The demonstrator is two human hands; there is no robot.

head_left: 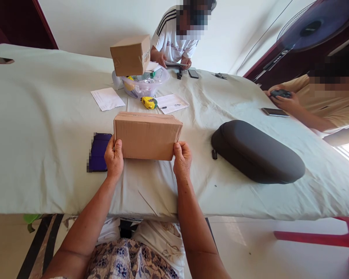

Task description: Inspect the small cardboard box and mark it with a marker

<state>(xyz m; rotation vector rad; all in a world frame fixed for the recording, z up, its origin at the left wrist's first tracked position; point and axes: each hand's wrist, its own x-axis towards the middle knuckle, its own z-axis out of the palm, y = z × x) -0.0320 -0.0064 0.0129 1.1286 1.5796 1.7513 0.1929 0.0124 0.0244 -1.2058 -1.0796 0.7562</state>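
A brown cardboard box [147, 135], taped along its top, stands on the pale cloth-covered table [46, 155] in front of me. My left hand [114, 158] grips its lower left corner, thumb on the front face. My right hand [182, 158] holds the lower right corner the same way. The box sits flat on the cloth between both hands.
A purple phone [99, 151] lies left of the box and a dark oval case [257, 151] to its right. Farther back are a yellow tape measure [149, 102], papers [107, 98], a clear bowl [145, 83] and a second box [130, 55]. Two other people sit at the far and right sides.
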